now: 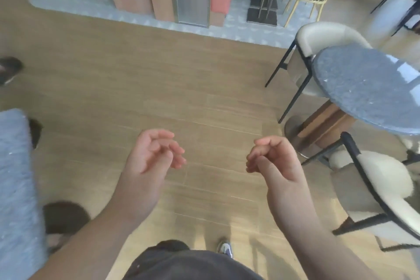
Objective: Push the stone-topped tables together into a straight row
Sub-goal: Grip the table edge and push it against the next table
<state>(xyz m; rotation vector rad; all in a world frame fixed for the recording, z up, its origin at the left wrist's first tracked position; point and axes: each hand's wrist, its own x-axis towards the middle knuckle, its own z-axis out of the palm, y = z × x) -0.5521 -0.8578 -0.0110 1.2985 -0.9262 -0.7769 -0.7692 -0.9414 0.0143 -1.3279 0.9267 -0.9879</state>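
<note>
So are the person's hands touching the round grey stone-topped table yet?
Apart. The head view shows the left hand and right hand held loosely curled over bare wooden floor, with the round grey stone-topped table off to the right across a plain gap.

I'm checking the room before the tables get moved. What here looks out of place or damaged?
Nothing looks spilled or broken. The stone-topped table at left and the round table at right stand far apart across bare floor; both hands hang empty between them.
</note>
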